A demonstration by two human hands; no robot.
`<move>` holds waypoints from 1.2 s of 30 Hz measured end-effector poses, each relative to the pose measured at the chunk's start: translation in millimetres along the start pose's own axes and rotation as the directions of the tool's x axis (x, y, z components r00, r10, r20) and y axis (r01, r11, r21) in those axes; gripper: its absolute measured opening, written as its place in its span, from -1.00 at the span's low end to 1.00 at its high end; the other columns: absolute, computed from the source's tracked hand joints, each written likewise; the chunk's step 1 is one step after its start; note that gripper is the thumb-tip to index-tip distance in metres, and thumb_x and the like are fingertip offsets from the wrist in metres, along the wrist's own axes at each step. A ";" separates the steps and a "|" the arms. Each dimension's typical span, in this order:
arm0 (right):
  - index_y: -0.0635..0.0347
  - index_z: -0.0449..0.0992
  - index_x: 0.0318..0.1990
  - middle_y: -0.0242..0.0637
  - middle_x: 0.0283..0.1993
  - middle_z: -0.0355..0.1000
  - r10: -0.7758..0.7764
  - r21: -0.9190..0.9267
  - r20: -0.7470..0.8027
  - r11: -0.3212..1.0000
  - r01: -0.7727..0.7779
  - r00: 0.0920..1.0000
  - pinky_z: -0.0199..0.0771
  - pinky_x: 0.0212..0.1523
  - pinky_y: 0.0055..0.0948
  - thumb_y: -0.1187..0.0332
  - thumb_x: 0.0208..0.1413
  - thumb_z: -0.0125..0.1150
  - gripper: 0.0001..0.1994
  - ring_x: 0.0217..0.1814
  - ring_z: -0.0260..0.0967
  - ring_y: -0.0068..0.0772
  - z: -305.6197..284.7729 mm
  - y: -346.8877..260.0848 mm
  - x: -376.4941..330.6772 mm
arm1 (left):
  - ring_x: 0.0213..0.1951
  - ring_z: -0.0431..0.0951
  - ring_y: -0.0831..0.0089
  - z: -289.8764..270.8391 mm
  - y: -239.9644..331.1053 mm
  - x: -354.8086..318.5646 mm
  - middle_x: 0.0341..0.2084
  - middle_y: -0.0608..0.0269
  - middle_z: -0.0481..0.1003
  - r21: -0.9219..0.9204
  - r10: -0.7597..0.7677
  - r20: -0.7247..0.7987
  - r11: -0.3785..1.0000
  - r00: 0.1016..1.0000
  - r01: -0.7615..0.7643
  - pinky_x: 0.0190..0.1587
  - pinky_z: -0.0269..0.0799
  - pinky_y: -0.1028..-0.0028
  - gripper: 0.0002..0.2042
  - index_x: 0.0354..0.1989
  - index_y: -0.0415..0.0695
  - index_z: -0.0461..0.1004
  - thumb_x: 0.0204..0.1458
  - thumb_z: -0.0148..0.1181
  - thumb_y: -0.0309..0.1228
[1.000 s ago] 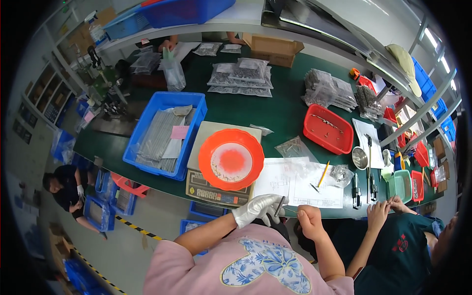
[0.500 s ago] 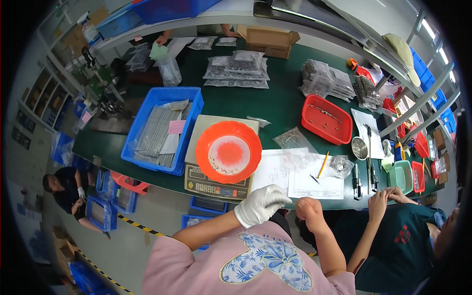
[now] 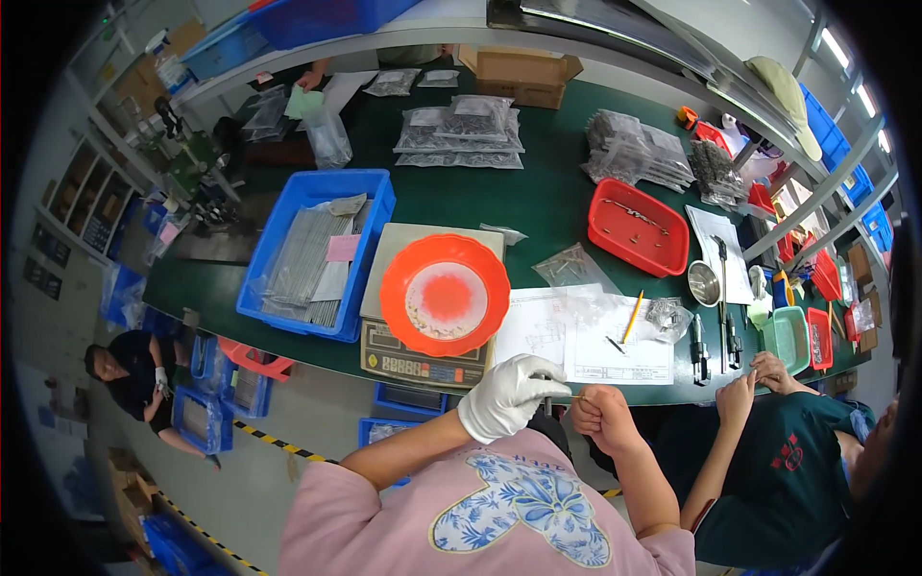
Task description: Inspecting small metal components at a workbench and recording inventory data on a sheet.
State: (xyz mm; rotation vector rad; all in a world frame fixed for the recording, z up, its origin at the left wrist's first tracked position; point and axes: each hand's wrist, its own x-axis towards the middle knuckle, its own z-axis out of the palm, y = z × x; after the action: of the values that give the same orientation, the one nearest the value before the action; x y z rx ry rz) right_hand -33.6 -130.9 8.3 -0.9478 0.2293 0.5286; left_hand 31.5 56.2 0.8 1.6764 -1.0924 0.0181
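Here, orange bowl (image 3: 445, 295) of small parts on scale (image 3: 420, 357), blue bin (image 3: 370, 252) of sleeves, both hands' fingers (image 3: 538, 372) pinching a thin pin (image 3: 567, 395).

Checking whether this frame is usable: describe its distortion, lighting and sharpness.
Head view: strong fisheye, long green workbench edges bowing, corners black; even overhead lighting, soft shadows; round orange plastic bowl sharp; white-gloved left hand and bare right hand fairly sharp near the lower edge.

On my bench (image 3: 538, 206): orange bowl (image 3: 445, 294) on the scale (image 3: 423, 355) near the front edge, blue bin (image 3: 317, 252) to its left, red tray (image 3: 638, 228) toward the right end, cardboard box (image 3: 519, 77) at the back edge.
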 end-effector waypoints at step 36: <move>0.21 0.08 -0.75 -0.44 -0.77 0.00 -0.018 0.008 -0.038 1.000 0.018 0.999 -0.05 -0.72 -0.51 0.40 -0.01 -0.19 -0.70 -0.72 -0.03 -0.57 -1.1 1.4 5.1 | -0.28 0.38 0.33 3.6 -8.1 -4.8 -0.31 0.18 0.36 -0.154 -0.009 -0.067 0.988 0.998 -0.002 -0.27 0.31 0.46 -0.73 -0.26 -0.18 0.39 -0.20 -0.01 -0.64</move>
State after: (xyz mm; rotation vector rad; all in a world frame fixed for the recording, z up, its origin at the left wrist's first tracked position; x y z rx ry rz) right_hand -30.0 -129.5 4.5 -0.9513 0.2574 0.4931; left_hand 32.3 56.4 -9.2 1.5283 -1.0140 -0.0118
